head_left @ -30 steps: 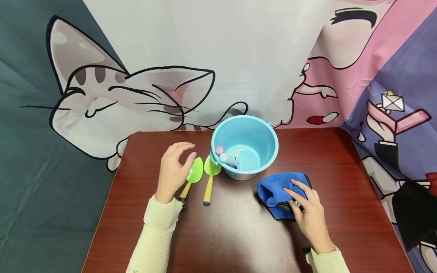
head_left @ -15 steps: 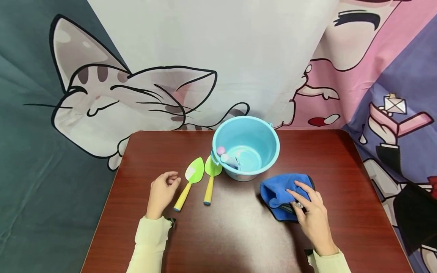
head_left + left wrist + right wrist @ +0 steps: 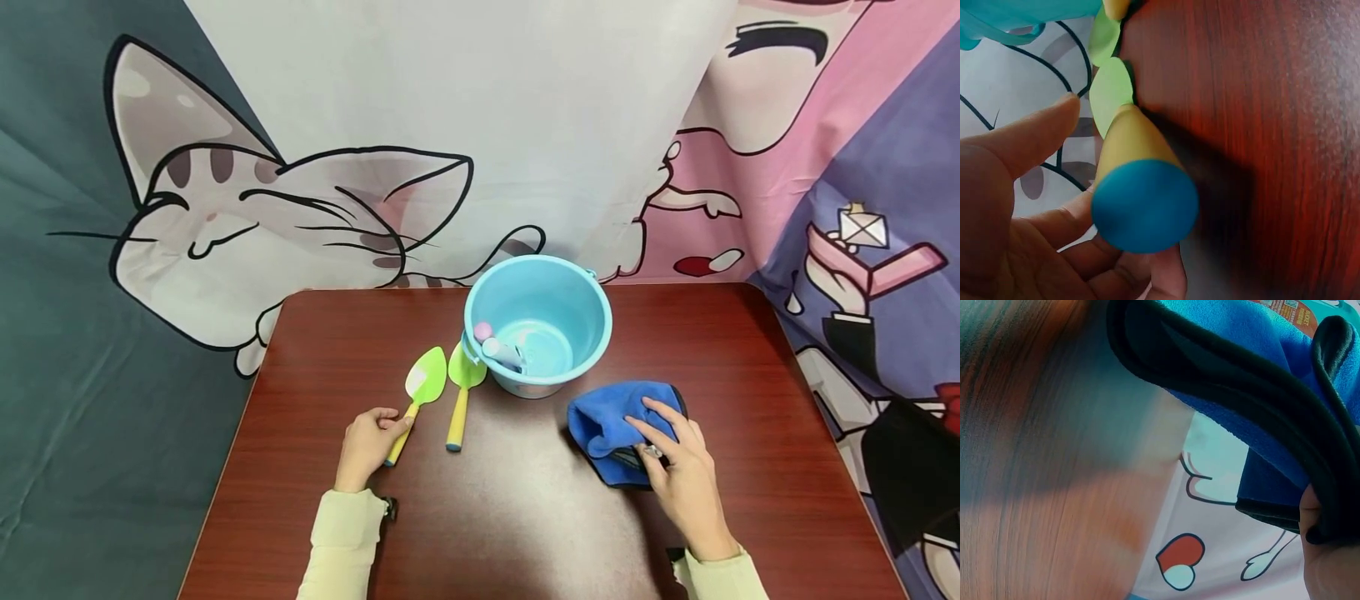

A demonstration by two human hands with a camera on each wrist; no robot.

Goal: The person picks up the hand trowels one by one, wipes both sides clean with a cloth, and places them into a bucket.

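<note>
My left hand (image 3: 367,446) is at the yellow handle of a green trowel (image 3: 426,377) lying on the table. In the left wrist view, the thumb (image 3: 1054,125) stands a little off the blue-ended handle (image 3: 1141,150), while the other fingers curve around its far side. A second trowel (image 3: 459,417) of the same kind lies just to the right, its blade against the bucket (image 3: 588,350). My right hand (image 3: 684,475) pinches the edge of a folded blue towel (image 3: 618,421) with dark trim. Up close, the towel (image 3: 1272,437) hangs in loose folds, mostly hiding that hand.
The light blue bucket stands near the back edge of the brown table (image 3: 510,517). Inside it are a pale blue tube-shaped thing (image 3: 501,353) and a small pinkish-purple round thing (image 3: 483,331). A cartoon-printed cloth (image 3: 480,125) hangs behind the table.
My left hand has come down from above the left trowel, pulled back toward me, then moved right to its handle. My right hand stays on the towel.
</note>
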